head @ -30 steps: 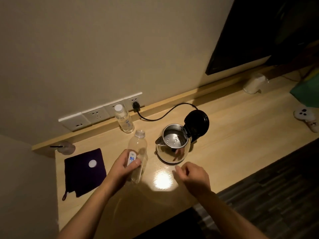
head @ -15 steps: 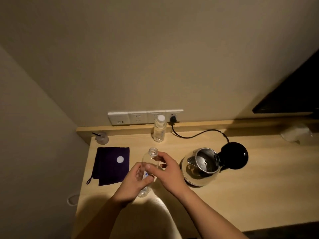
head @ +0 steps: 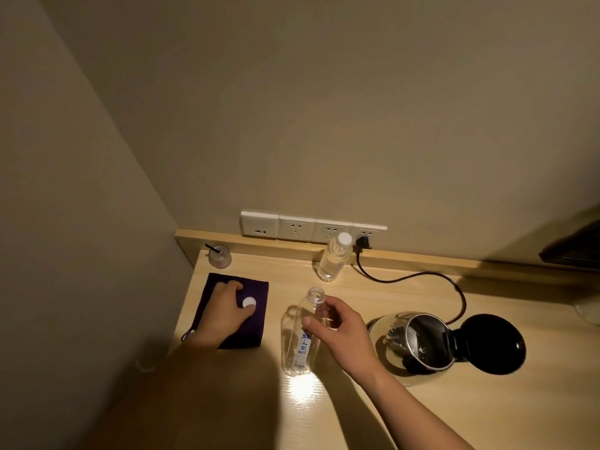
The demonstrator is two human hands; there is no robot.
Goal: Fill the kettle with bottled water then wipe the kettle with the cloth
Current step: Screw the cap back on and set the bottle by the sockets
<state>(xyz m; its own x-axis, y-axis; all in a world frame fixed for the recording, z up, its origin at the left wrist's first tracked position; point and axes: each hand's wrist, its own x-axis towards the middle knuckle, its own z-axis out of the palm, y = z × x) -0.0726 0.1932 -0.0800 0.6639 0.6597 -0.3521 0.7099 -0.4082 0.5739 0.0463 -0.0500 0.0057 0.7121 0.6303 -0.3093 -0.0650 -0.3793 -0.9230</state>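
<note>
An empty, uncapped clear bottle [head: 297,336] with a blue-printed label stands on the wooden counter [head: 422,417], and my right hand [head: 341,332] grips its neck and shoulder. Its white cap [head: 249,301] lies on the dark purple cloth [head: 250,332] at the left. My left hand [head: 222,313] rests on that cloth with the thumb touching the cap's edge. The steel kettle [head: 418,347] sits to the right of the bottle, its black lid [head: 493,344] swung fully open. A full capped bottle [head: 334,258] stands by the back ledge.
A small cup with a black straw [head: 220,254] sits in the back left corner. Wall sockets [head: 292,226] run above the ledge, and the kettle's black cord [head: 422,278] loops from the plug across the counter. Walls close off the left and back.
My right hand took over the empty bottle. My left hand let go of it and moved left onto the cloth, beside the cap. The view swung left and upward.
</note>
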